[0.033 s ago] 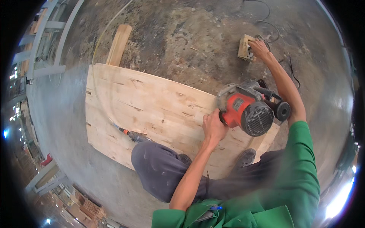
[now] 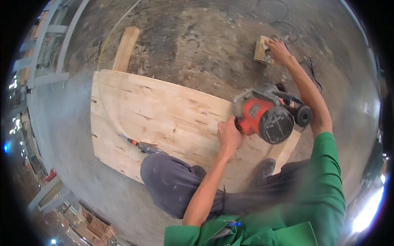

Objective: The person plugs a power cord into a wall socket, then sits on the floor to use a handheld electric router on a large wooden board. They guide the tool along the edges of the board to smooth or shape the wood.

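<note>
A red and black router [image 2: 262,117] is held up over the right end of a pale wooden panel [image 2: 160,106] lying on the floor. My left hand [image 2: 230,133] is closed round the router's left handle. Stretched out ahead to the right, my right hand [image 2: 280,51] has its fingers at the right edge of a small wood-framed box [image 2: 261,50] on the floor. Dark cable loops lie beside this box. The hand hides part of the box, and I cannot make out exactly what the fingertips pinch.
A dark air tool [image 2: 148,148] with an orange fitting lies on the panel, joined to a thin pale hose [image 2: 101,69]. Wooden strips [image 2: 126,48] stick out from under the panel. A dark cable [image 2: 289,26] runs across the floor. Grey metal frames [image 2: 51,53] stand at the left.
The whole view has shifted slightly. The router has moved a little up and left in the picture, while both hands keep their places on the router and the box.
</note>
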Motion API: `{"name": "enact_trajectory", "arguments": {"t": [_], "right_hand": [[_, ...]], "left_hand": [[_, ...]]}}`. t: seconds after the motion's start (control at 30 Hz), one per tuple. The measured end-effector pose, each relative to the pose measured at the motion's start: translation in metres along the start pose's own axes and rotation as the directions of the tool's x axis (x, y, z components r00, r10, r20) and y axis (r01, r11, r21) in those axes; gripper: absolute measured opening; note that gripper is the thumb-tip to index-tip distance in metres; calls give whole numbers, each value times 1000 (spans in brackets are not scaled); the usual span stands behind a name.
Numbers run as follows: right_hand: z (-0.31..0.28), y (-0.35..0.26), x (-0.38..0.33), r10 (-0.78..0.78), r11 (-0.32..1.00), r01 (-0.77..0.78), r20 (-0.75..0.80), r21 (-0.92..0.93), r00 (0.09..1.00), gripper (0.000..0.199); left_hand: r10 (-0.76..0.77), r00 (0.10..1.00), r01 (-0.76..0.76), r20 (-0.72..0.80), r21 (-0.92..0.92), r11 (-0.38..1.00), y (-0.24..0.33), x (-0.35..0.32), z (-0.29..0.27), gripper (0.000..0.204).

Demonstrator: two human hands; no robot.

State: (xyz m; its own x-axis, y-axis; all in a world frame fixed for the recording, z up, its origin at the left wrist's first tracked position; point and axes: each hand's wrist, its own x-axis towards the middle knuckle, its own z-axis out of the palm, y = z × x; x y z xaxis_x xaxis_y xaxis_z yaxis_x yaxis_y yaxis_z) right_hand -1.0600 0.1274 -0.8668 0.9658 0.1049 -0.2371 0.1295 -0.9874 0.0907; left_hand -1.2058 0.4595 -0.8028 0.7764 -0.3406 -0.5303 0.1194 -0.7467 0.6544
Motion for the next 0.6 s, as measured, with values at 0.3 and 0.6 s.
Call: {"name": "enact_trajectory", "arguments": {"t": [0.3, 0.6], "right_hand": [[-72, -19, -149, 368, 492, -412, 246, 767, 897, 38], [-24, -110, -251, 824, 16, -486, 264, 874, 502, 39]], "left_hand": [[48, 998, -46, -30, 50, 998, -2, 0, -1, 32], [134, 990, -139, 42, 168, 976, -7, -1, 10, 22]]}}
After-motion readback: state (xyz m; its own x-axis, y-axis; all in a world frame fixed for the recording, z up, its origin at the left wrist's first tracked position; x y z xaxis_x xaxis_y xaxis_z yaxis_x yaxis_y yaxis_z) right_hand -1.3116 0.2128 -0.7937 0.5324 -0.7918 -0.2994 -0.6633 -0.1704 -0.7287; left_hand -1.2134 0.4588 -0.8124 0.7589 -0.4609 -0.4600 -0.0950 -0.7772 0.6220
